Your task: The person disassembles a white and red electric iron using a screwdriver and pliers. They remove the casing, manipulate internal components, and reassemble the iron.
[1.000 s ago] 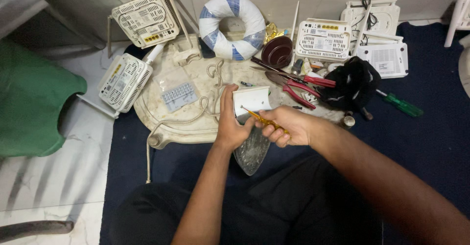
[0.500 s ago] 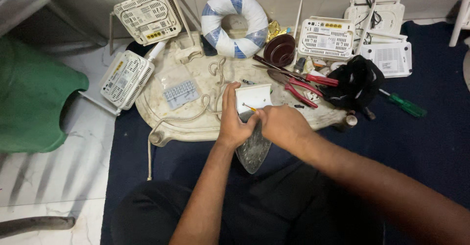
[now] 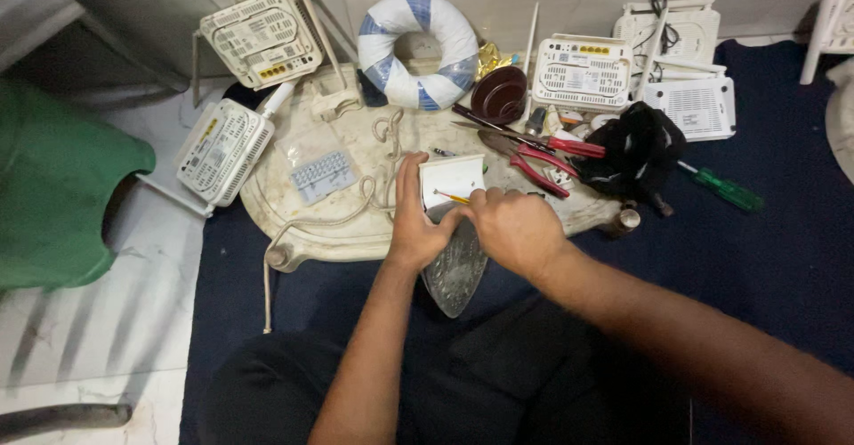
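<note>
The iron (image 3: 455,272) had a dull grey metal soleplate, scuffed and mottled, with a smooth white plastic body above. The tray (image 3: 294,205) under it looked like stained, matt cream plastic. The pliers (image 3: 534,162) had glossy red grips, and dark blue cloth (image 3: 765,258) covered the floor.

This looks like a makeshift repair spot on the floor of a home, not a proper workshop. Someone sits on a dark blue mat (image 3: 783,258) laid over pale marbled floor tiles (image 3: 80,347). An upturned cream plastic tray (image 3: 356,223) carries the work. White routers (image 3: 262,36) lie scattered along the wall, with red-handled pliers (image 3: 543,165), a green screwdriver (image 3: 725,189) and a roll of white and blue tape (image 3: 416,49).
</note>
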